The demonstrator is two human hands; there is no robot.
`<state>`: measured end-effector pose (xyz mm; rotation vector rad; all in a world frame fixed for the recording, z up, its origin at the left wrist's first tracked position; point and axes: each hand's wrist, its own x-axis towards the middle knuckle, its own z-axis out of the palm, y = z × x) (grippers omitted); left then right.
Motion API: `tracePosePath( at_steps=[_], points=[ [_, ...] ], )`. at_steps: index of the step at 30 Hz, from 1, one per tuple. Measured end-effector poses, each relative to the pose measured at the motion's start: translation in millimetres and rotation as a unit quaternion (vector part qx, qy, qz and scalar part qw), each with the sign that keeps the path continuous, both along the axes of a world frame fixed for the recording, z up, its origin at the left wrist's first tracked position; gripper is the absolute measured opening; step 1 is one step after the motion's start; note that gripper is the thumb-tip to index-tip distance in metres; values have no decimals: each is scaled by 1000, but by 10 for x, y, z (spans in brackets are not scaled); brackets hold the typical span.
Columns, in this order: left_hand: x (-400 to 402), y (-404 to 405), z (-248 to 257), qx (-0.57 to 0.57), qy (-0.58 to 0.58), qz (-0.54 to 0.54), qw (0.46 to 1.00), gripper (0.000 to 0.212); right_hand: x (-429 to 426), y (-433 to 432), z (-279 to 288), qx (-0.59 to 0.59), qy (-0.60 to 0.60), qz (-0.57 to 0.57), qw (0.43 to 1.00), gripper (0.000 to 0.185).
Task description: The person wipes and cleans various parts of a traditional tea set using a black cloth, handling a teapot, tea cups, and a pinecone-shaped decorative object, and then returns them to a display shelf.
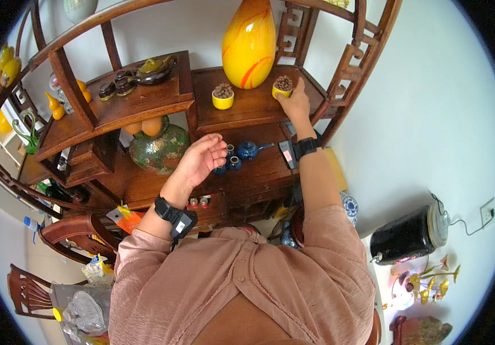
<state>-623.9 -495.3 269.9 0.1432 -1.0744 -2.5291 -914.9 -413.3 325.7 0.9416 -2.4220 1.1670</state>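
Note:
My right hand (297, 103) grips a small yellow cup (281, 92) filled with brown pine-cone-like pieces, thumb on its front. The cup is at the right of an upper wooden shelf (251, 112); whether its base touches the wood I cannot tell. A similar yellow cup (223, 101) stands to its left on the same shelf. Between and behind them rises a tall glossy yellow vase (248, 47) with red-orange streaks. My left hand (204, 159) hangs in front of the lower shelf, palm turned inward, fingers loosely curled and holding nothing. Beyond its fingertips is a blue teapot (247, 150) with small blue cups (235, 163).
A dark teapot set (154, 73) occupies the left shelf. Below it stands a mottled green vase (159, 148). Small orange gourds (56, 108) are further left. The carved lattice side (344, 77) of the shelving borders my right hand. A dark lidded container (407, 235) is at the right wall.

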Motion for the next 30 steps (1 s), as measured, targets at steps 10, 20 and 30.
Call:
tracePosePath(
  at_steps=[10,20,30],
  points=[
    [66,16,-8,-2,11,33,999,14,-136,81,-85,-83,65,40,994,84],
    [730,233,-190,87,49,158,982,10,1598,783,-364,-185,-176,505,825,17],
    [1305,845,-602,187,35,272,943,17,2071,1024,-743,-61,-137,612,777,12]
  ],
)
